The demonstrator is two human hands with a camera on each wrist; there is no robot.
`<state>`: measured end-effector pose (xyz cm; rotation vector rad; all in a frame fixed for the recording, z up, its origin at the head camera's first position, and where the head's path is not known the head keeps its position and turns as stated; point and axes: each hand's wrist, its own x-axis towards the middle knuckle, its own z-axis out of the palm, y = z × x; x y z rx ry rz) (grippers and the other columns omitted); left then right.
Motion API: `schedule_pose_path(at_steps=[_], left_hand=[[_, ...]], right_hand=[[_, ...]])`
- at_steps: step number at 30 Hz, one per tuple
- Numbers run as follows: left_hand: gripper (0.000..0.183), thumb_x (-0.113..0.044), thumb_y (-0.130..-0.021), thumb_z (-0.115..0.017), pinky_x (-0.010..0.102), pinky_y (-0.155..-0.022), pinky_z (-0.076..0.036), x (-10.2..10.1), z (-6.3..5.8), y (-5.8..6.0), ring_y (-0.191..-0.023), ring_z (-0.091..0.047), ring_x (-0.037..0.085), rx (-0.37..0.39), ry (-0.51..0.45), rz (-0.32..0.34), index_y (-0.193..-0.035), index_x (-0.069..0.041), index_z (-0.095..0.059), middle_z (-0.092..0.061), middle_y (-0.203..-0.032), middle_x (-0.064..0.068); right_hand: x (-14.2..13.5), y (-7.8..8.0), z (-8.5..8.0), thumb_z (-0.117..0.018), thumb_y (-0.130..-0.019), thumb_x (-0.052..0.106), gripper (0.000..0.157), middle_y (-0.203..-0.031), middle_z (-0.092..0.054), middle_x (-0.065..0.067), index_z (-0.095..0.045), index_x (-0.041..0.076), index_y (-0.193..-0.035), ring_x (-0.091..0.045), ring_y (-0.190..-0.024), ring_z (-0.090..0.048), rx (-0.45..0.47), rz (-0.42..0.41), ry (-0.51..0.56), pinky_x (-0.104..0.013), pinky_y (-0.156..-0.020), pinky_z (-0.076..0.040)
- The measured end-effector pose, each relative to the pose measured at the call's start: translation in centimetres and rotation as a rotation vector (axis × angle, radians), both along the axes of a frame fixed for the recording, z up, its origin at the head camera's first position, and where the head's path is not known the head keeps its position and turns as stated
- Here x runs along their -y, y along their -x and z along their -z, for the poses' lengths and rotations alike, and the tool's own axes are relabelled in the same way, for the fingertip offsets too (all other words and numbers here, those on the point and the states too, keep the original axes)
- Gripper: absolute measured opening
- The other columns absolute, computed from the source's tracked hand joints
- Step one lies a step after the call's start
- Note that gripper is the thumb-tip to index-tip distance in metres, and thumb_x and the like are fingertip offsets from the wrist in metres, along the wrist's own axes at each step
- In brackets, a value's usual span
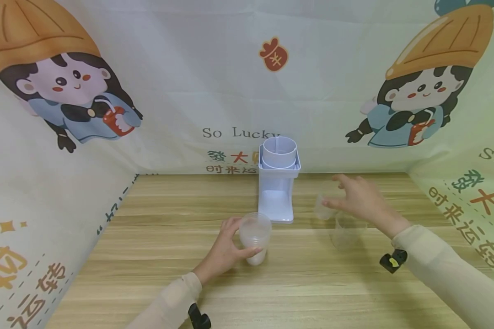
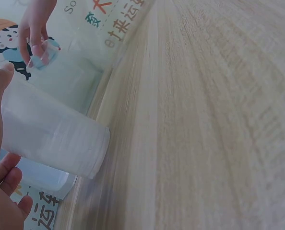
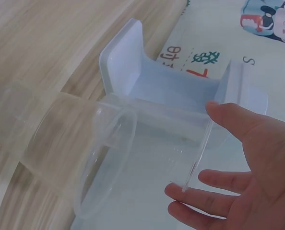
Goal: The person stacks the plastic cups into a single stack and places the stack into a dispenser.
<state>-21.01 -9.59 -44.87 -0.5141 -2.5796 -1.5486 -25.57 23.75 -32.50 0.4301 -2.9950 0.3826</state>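
Observation:
My left hand [image 1: 227,246] grips a stack of translucent plastic cups [image 1: 256,235], thumb at the near side and fingers at the far side. In the left wrist view the stack [image 2: 56,129] has its base close to the tabletop. My right hand [image 1: 360,198] holds a small clear cup [image 1: 324,208] by its rim, between thumb and fingers, above the table. Just below and beside that hand stands a larger clear cup [image 1: 347,233], its open mouth up. In the right wrist view this larger cup [image 3: 61,143] overlaps the small cup [image 3: 166,139].
Behind the hands, near the back edge of the wooden table [image 1: 160,256], stands a white plastic holder [image 1: 276,205] with a round white cup-like ring [image 1: 280,153] on top. A printed cloth [image 1: 181,82] encloses the back and sides.

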Motion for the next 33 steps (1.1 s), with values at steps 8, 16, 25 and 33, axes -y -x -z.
schedule_pose_path(at_steps=[8,16,25,33], left_hand=[[0.072,-0.029,-0.071,-0.089,0.059,-0.110,-0.035,0.1,0.1,0.0,-0.130,-0.040,0.024,-0.003,0.005,-0.001,-0.136,-0.026,-0.058,-0.054,-0.130,0.002],[0.072,-0.028,-0.071,-0.089,0.059,-0.110,-0.036,0.1,0.1,0.0,-0.130,-0.040,0.024,0.000,0.006,0.001,-0.136,-0.024,-0.057,-0.053,-0.130,0.003],[0.071,-0.029,-0.071,-0.089,0.059,-0.110,-0.035,0.1,0.1,0.0,-0.130,-0.040,0.024,0.000,0.004,0.001,-0.135,-0.023,-0.058,-0.054,-0.130,0.003],[0.071,-0.028,-0.071,-0.089,0.059,-0.109,-0.036,0.1,0.0,0.0,-0.129,-0.040,0.025,-0.020,-0.003,0.007,-0.134,-0.021,-0.059,-0.054,-0.129,0.004]], right_hand=[[0.8,-1.0,-0.3,-0.070,-0.087,0.049,0.072,-0.127,-0.065,-0.027,-0.051,0.003,-0.139,-0.049,-0.114,-0.060,-0.034,-0.026,-0.003,-0.064,-0.092,-0.047],[1.6,-2.0,-0.7,-0.072,-0.085,0.048,0.070,-0.124,-0.068,-0.023,-0.053,0.005,-0.137,-0.047,-0.112,-0.061,-0.053,-0.062,-0.017,-0.065,-0.097,-0.044],[2.5,-3.1,-0.8,-0.074,-0.085,0.045,0.068,-0.121,-0.069,-0.021,-0.054,0.004,-0.136,-0.046,-0.114,-0.060,-0.033,-0.089,-0.008,-0.065,-0.102,-0.040],[3.2,-3.7,-0.7,-0.075,-0.083,0.047,0.067,-0.119,-0.071,-0.018,-0.057,0.005,-0.133,-0.045,-0.111,-0.063,-0.060,-0.118,-0.028,-0.065,-0.102,-0.040]])
